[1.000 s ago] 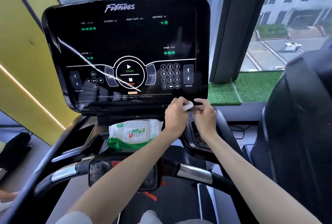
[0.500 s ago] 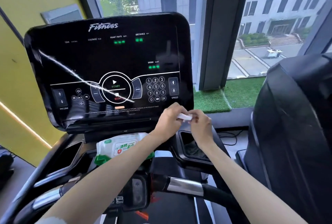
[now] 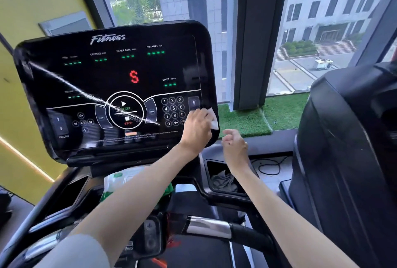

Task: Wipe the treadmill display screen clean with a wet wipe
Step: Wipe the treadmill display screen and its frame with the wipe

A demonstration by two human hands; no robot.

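The black treadmill display screen point(image 3: 111, 78) fills the left half of the view, lit with green dashes and a red "S". A white streak runs diagonally across it from upper left toward the STOP button. My left hand point(image 3: 196, 130) holds a white wet wipe point(image 3: 212, 119) against the screen's lower right corner, beside the number pad and speed arrow. My right hand point(image 3: 234, 147) hovers just right of the console with loosely curled fingers, holding nothing.
A green-and-white wet wipe pack point(image 3: 120, 184) lies in the tray under the screen, partly behind my left forearm. A grey cloth point(image 3: 225, 181) sits in the right cup holder. Handlebars point(image 3: 210, 229) cross below. A dark machine point(image 3: 348, 160) stands close on the right.
Both hands held the wipe below the screen before. The left hand has now carried it up onto the screen's lower right corner; the right hand has let go. A red "S" has lit up.
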